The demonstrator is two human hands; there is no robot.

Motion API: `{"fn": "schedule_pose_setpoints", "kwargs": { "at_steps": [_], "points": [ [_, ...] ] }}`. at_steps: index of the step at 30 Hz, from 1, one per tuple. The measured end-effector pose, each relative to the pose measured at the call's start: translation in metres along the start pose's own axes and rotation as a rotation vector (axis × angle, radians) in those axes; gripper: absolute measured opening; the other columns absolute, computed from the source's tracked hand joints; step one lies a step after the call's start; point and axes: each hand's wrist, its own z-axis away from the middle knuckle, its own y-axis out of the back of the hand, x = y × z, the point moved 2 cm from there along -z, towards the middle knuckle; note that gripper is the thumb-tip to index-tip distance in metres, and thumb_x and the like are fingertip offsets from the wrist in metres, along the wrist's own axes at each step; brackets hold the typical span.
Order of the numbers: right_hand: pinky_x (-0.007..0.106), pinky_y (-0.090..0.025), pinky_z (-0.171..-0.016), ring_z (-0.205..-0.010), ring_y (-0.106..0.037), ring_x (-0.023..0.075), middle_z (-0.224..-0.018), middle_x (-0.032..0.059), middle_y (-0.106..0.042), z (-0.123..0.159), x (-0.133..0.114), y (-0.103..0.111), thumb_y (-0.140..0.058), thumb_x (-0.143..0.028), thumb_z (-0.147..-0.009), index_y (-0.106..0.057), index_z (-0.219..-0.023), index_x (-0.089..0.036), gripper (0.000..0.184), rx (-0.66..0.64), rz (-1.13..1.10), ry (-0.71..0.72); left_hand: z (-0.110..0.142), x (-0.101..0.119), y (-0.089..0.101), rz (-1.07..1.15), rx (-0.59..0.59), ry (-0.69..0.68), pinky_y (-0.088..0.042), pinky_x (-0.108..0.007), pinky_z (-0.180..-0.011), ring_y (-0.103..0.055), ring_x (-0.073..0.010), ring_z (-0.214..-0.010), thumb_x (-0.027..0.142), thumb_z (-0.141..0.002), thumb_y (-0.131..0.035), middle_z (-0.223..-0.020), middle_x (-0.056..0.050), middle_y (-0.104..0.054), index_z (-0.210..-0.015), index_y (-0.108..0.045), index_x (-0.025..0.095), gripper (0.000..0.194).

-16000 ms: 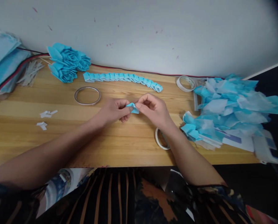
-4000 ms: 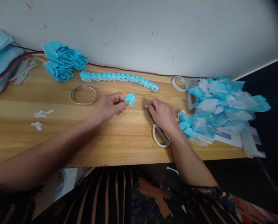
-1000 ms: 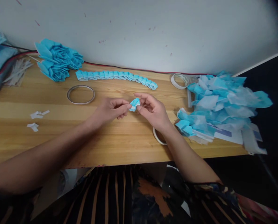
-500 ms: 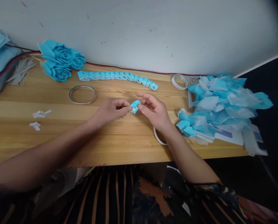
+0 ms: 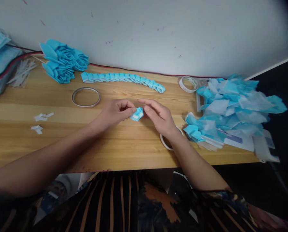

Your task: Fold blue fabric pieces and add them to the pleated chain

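- Blue folded piece (image 5: pixel 137 114) sits in the air over the worktop (image 5: pixel 124 151), about midway between its far and near edges, with two white strips (image 5: pixel 135 117) on the side that shows.
- Left hand (image 5: pixel 116 111): thumb and forefinger pinch the piece by its left side. One small, steady hold seems best — squeezing harder could crush the folds.
- Right hand (image 5: pixel 159 120): fingers half curled, thumb tip right by the piece's right corner; whether it touches, I cannot tell. Light pressure along the creases likely serves better than a tug.
- Keep fingertips off the faces of the white strips; they may be sticky, judging only by their look.
- White ring (image 5: pixel 166 145) lies toward the near edge, partly hidden by the right wrist — a raised wrist should avoid nudging it.
- Folded chain (image 5: pixel 119 77) runs along the far edge, and white scraps (image 5: pixel 37 129) lie toward the left end; short finger movements, elbows quiet, would leave both undisturbed.
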Motion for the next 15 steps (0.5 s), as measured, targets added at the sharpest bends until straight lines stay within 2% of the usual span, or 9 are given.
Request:
{"fn": "schedule_pose_setpoints", "kwargs": {
  "at_steps": [3,6,10,15],
  "points": [
    [0.029,-0.054,-0.073,-0.078,-0.066,0.0139,-0.092,0.0014,-0.072,-0.0003,0.0005,0.0002,-0.054,-0.043,-0.103,-0.070,-0.123,-0.023,0.033,0.013,-0.067,-0.005,0.0008,-0.0007,-0.0008,-0.021,0.002,-0.015,-0.037,-0.021,-0.058,-0.049,-0.0091,-0.060,0.034,-0.084,-0.066,-0.066,0.003,-0.060,-0.074,-0.066,0.017,0.019],
    [0.028,-0.052,-0.068,-0.075,-0.064,0.0129,-0.088,-0.0005,-0.070,-0.0012,0.0051,-0.0019,-0.065,-0.036,-0.095,-0.068,-0.125,-0.022,0.033,-0.003,-0.086,0.007,0.0011,-0.0025,-0.0010,-0.028,-0.019,-0.029,-0.037,-0.021,-0.057,-0.049,-0.0094,-0.059,0.037,-0.085,-0.066,-0.064,0.002,-0.058,-0.074,-0.066,0.017,0.023],
    [0.027,-0.049,-0.067,-0.074,-0.062,0.0123,-0.086,-0.0013,-0.067,-0.0022,0.0092,-0.0025,-0.064,-0.029,-0.092,-0.069,-0.123,-0.022,0.032,0.047,-0.091,0.006,0.0004,-0.0030,-0.0002,0.004,-0.044,-0.023,-0.042,-0.022,-0.057,-0.052,-0.0107,-0.059,0.046,-0.089,-0.061,-0.062,0.002,-0.057,-0.075,-0.065,0.017,0.032],
    [0.027,-0.049,-0.067,-0.075,-0.062,0.0125,-0.086,-0.0012,-0.068,-0.0023,0.0071,-0.0015,-0.069,-0.035,-0.091,-0.071,-0.120,-0.023,0.032,0.061,-0.142,-0.032,0.0010,-0.0015,-0.0041,-0.022,-0.087,0.006,-0.036,-0.021,-0.055,-0.047,-0.0093,-0.059,0.040,-0.081,-0.068,-0.065,0.002,-0.057,-0.079,-0.067,0.017,0.023]
  ]
}}
